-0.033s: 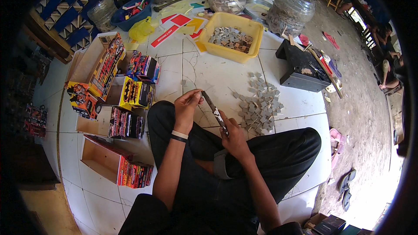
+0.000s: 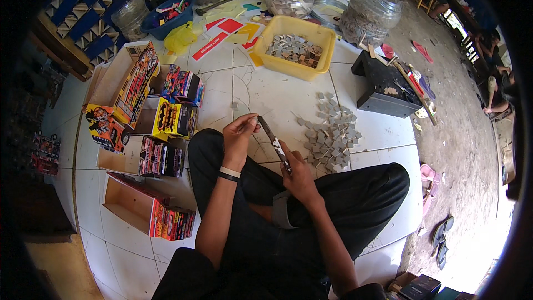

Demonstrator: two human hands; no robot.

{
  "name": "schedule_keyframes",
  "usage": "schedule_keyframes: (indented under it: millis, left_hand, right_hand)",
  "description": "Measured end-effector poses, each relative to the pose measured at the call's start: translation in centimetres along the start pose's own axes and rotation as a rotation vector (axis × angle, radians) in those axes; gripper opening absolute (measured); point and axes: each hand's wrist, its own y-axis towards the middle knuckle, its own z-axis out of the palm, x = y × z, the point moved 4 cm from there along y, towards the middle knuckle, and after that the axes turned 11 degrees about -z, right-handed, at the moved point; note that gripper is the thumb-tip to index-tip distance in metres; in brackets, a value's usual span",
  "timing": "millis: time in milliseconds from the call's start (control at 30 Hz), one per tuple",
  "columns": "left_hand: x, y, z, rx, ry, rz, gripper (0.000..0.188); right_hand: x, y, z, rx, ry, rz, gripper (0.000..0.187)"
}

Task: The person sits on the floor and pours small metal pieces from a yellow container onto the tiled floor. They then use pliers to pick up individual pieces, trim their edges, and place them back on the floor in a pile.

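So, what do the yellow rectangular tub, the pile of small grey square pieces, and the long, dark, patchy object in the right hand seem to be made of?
Yellow tub: probably plastic, smooth and slightly shiny, with a moulded rim. Grey pieces: perhaps coated board or wood, with flat, matt faces. Dark object: possibly worn metal; its patchy surface leaves this open.

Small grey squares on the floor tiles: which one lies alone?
The lone grey square just beyond the left hand; the others lie bunched in the pile farther right.
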Motion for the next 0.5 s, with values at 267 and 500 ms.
schedule_keyframes:
  millis: [267, 500]
  left_hand:
    - [-1.4, 0.7, 0.0, -0.06, 0.148, 0.169, 0.018]
    - [-1.4, 0.8, 0.3, -0.099, 0.282, 0.243, 0.023]
  right_hand:
    - [-1.1, 0.3, 0.0, -0.022, 0.14, 0.095, 0.063]
    - [-1.5, -0.2, 1.2, -0.053, 0.348, 0.079, 0.044]
